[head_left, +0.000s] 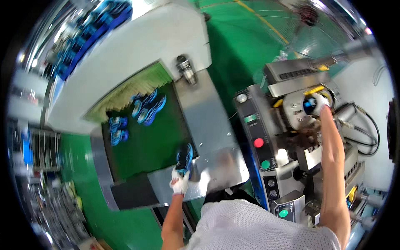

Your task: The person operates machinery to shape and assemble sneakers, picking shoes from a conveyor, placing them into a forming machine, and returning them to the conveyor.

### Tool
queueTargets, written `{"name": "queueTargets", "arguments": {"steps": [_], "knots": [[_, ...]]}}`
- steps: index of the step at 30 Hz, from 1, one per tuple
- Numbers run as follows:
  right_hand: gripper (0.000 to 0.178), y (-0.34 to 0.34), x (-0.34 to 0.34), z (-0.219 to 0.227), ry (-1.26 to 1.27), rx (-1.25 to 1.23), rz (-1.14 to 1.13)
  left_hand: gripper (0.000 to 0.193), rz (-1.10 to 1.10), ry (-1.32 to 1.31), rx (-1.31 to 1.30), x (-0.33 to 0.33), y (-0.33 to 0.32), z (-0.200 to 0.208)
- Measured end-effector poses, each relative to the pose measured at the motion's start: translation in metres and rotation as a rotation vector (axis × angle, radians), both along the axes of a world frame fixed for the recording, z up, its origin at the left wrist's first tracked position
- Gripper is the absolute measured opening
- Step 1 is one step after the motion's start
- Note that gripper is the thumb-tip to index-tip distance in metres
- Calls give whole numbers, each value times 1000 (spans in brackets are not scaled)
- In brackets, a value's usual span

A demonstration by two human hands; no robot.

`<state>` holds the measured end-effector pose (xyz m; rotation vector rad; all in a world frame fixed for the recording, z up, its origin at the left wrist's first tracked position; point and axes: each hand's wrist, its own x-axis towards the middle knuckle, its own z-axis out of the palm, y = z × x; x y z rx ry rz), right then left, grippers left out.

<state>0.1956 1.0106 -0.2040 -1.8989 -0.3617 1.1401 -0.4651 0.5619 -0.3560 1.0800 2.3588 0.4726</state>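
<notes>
My left hand point(179, 182), in a white glove, grips a dark shoe with blue edging point(183, 157) by its near end. That shoe is over the front edge of the green conveyor belt point(141, 156). My right hand point(321, 102), also gloved, reaches into the machine point(296, 109) on the right. It is at a dark and bright-blue piece point(309, 105), perhaps a shoe, set in a round opening; blur hides the fingers there. Farther back on the belt lie a pair of blue shoes point(149, 109) and another pair point(118, 130) at the left.
A white tunnel housing point(137, 46) with a fringed curtain point(133, 89) spans the belt's far end. A metal ledge point(210, 121) runs along its right, bearing a metal cylinder point(186, 69). A control panel point(259, 129) with red and green buttons faces me. Blue shoes fill a rack point(93, 37).
</notes>
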Motion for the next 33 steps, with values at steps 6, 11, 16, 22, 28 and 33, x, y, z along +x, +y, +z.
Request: {"name": "queueTargets", "arguments": {"steps": [6, 11, 16, 22, 28, 33], "knots": [[74, -182, -254, 91, -685, 612, 452, 64, 48, -367, 36, -17, -9, 30], [83, -335, -315, -27, -1543, -357, 863, 60, -239, -313, 214, -17, -10, 20], [112, -341, -305, -56, -1487, -283, 1004, 94, -670, -526, -108, -83, -18, 20], [104, -383, -312, -37, -1289, -169, 756, 79, 103, 245, 351, -357, 80, 31], [90, -448, -342, -60, -1129, -336, 927, 63, 171, 319, 117, -507, 120, -17], [83, -412, -419, -12, -788, -463, 857, 46, 173, 174, 195, -480, 100, -32]]}}
